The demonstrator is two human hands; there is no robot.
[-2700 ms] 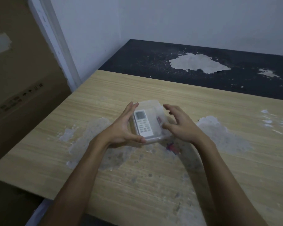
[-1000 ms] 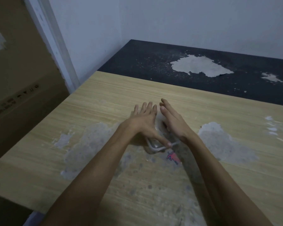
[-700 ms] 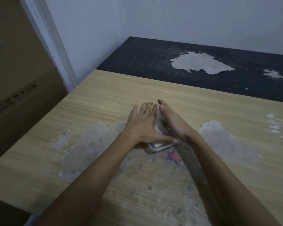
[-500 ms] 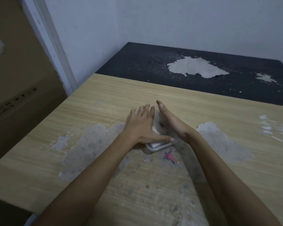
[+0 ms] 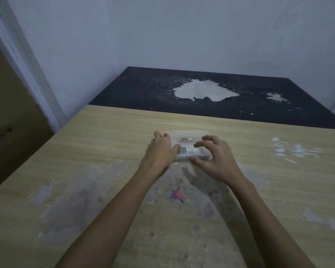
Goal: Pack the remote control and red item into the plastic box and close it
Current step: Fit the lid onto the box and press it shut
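The clear plastic box (image 5: pixel 186 134) lies flat on the wooden table (image 5: pixel 104 142), its long side running left to right, with the lid on it. Through the lid I see the white remote control (image 5: pixel 190 150) along the near side and the small red item (image 5: pixel 185 140) behind it. My left hand (image 5: pixel 160 151) grips the box's left end. My right hand (image 5: pixel 215 159) holds the right end, fingers curled over the top and thumb at the front edge.
A red and blue mark (image 5: pixel 177 195) is on the worn table surface between my forearms. A black table (image 5: pixel 143 89) with peeled patches adjoins the far edge. A cardboard box (image 5: pixel 8 122) stands at the left, white walls behind.
Both hands lay flat on top of the box, pressing down. Now they hold its ends. The box sits turned sideways and a little farther from me, so the remote shows again.
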